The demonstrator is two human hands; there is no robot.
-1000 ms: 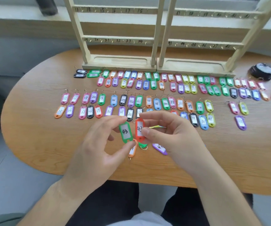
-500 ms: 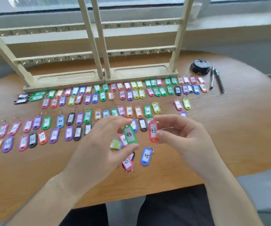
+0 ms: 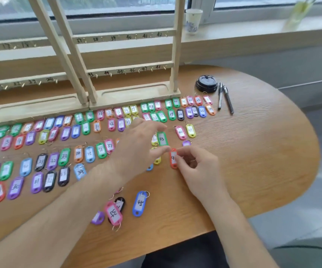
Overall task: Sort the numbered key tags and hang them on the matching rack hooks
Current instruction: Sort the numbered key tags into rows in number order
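My left hand [image 3: 140,146] reaches over the rows of coloured numbered key tags [image 3: 65,157], and green tag 43 [image 3: 162,139] sits between its index finger and thumb, low by the table next to pink tag 44 [image 3: 180,132] and yellow tag 45 [image 3: 190,130]. Just right of it, my right hand [image 3: 199,169] pinches a red tag [image 3: 173,159] by its edge, the number partly hidden. The wooden rack [image 3: 137,93] stands behind the rows, its lower right bar [image 3: 125,71] marked 43 to 48 with bare hooks. Pink tag 35 [image 3: 114,213] and blue tag 45 [image 3: 140,204] lie loose near the front edge.
A black lid [image 3: 206,86] and two pens [image 3: 225,98] lie right of the rack. A paper cup [image 3: 193,20] stands on the windowsill. The table [image 3: 262,151] curves away at the right, bare wood there. Black and purple tags lie beside pink 35.
Both hands moved forward and right from above the loose pile to the right end of the rows. The green and red tags went with them and dropped lower toward the table.
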